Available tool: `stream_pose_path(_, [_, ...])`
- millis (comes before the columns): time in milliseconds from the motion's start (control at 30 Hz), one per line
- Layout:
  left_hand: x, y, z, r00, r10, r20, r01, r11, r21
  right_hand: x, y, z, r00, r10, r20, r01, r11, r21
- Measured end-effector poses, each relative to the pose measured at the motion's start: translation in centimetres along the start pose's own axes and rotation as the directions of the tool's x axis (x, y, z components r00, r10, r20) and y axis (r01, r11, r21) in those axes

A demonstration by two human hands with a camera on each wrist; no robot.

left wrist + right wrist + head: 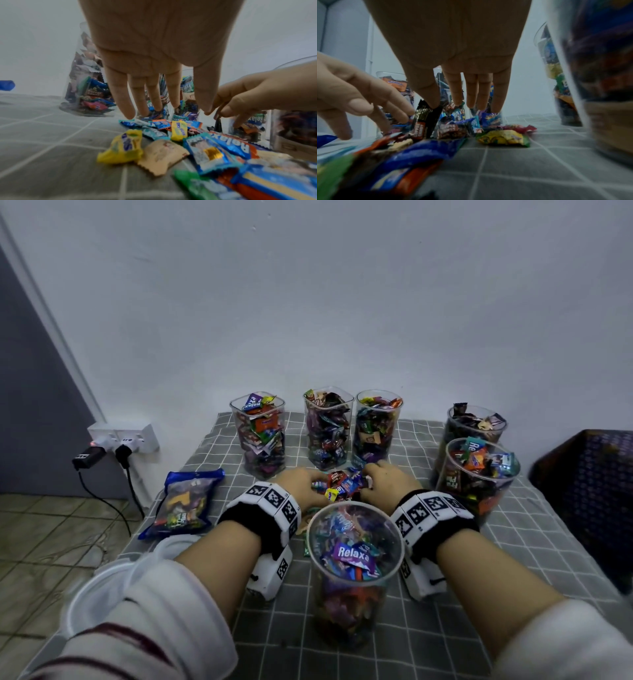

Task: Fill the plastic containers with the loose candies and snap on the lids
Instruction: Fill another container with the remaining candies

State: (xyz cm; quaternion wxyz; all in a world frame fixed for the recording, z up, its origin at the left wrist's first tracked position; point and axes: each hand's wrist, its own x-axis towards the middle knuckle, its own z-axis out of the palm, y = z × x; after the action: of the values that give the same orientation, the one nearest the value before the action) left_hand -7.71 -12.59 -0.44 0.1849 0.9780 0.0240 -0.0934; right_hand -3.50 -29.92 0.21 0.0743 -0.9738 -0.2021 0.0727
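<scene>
Loose wrapped candies [342, 486] lie in a pile on the grey checked cloth [445, 628]. My left hand [308, 491] and right hand [376, 477] flank the pile, fingers straight and pointing down, tips on the wrappers. The left hand [190, 109] touches the far candies [171, 128]. By the right hand [446, 104], the thumb rests against an upright black wrapper [426, 119]. A clear round container [354, 559], partly filled, stands between my forearms. Clear lids [102, 580] lie at the front left, partly behind my sleeve.
Three filled containers [329, 429] line the back and two round ones [479, 477] stand at the right, all without lids. A blue candy bag [183, 501] lies at the left edge. Wall sockets [123, 440] are beyond it, and a dark basket [589, 491] sits right.
</scene>
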Motion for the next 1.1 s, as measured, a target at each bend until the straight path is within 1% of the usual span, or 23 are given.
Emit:
stream_pose_path(67, [0.9,0.3,0.1,0.999,0.016,0.042,-0.018,0.999,0.040,1.0,-0.1,0.2,1.000,0.005,0.014,-0.005,1.000,-0.015])
stream_pose_path(200, [1.9,1.2,0.2,0.993,0.033,0.115,-0.036,0.999,0.030,2.4,-0.4,0.6,0.998,0.022,0.056,-0.020,0.999,-0.026])
stream_pose_path(367, [3.0,1.2,0.2,0.989,0.029,0.145,-0.036,0.998,0.045,3.8,-0.8,1.0,0.997,0.005,0.076,-0.007,1.000,0.024])
stream_pose_path(533, [3.7,1.1,0.2,0.971,0.014,0.240,-0.037,0.995,0.088,4.6,-1.3,0.9,0.983,0.049,0.177,-0.049,0.999,-0.002])
stream_pose_path(667, [3.3,1.1,0.8,0.969,0.036,0.245,-0.057,0.995,0.079,4.4,-1.4,0.7,0.971,0.044,0.235,-0.036,0.999,-0.038])
stream_pose_path(733, [2.7,1.5,0.7,0.961,0.044,0.272,-0.058,0.997,0.044,3.9,-1.4,0.3,0.964,0.017,0.264,-0.012,1.000,-0.018])
stream_pose_path(833, [2.0,1.8,0.1,0.933,0.079,0.351,-0.065,0.997,-0.052,2.9,-1.0,-0.5,0.944,-0.018,0.328,0.001,0.999,0.053])
stream_pose_path(900, [1.7,1.6,0.0,0.913,0.106,0.394,-0.090,0.994,-0.058,2.0,-0.6,-0.8,0.929,-0.060,0.365,0.013,0.992,0.129])
stream_pose_path(967, [1.2,1.6,0.0,0.919,0.094,0.384,-0.114,0.993,0.030,1.5,-0.3,-0.8,0.914,-0.111,0.389,0.043,0.983,0.180])
stream_pose_path(1033, [0.8,1.6,0.1,0.944,0.088,0.317,-0.137,0.981,0.135,0.9,-0.3,-0.9,0.907,-0.131,0.401,0.086,0.988,0.127])
stream_pose_path(1100, [0.3,1.9,0.3,0.964,0.092,0.250,-0.141,0.972,0.185,0.1,-0.6,-1.2,0.915,-0.110,0.388,0.094,0.994,0.059])
